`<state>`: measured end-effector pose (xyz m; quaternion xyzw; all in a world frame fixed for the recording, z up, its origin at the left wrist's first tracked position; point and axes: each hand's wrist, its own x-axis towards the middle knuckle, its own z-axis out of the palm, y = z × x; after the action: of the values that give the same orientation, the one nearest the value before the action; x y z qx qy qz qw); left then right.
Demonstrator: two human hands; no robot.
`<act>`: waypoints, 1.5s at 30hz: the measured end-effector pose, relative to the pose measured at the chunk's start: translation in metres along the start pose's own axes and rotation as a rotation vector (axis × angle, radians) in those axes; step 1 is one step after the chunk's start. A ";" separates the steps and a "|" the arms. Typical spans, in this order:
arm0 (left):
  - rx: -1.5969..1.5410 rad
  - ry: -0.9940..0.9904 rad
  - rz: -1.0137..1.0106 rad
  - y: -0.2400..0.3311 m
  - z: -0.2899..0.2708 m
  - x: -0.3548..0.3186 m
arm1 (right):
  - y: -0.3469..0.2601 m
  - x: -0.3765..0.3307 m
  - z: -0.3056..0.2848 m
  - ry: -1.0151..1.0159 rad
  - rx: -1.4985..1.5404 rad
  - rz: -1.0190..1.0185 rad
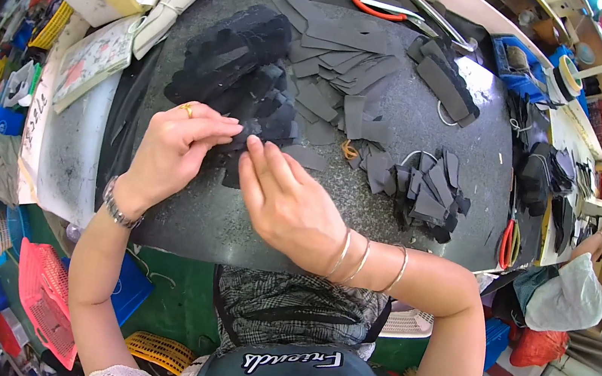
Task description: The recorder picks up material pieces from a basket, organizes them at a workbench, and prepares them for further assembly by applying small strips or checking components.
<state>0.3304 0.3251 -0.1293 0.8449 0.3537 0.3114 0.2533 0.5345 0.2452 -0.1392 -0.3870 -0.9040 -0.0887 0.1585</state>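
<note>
My left hand is closed in a pinch, its fingertips at the edge of a small black cut piece. Facing it, my right hand has its fingers pressed together, and their tips meet the same dark material. The piece is mostly hidden by the fingers. Just beyond my hands lies a heap of black cut pieces. To its right, flat dark grey cut pieces overlap in a loose spread.
A tied bundle of grey pieces lies right on the dark tabletop, another bundle farther back. Orange-handled scissors rest at the far edge, red-handled scissors at the right edge. A pink basket stands lower left. Another person sits right.
</note>
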 end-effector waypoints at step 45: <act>0.500 -0.017 0.073 0.096 0.092 -0.130 | 0.034 -0.062 -0.035 -0.481 1.354 0.939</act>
<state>0.3650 0.1483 -0.1742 0.8961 0.3867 0.2162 0.0280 0.6071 0.2172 -0.1270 -0.5515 -0.5173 0.6292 0.1798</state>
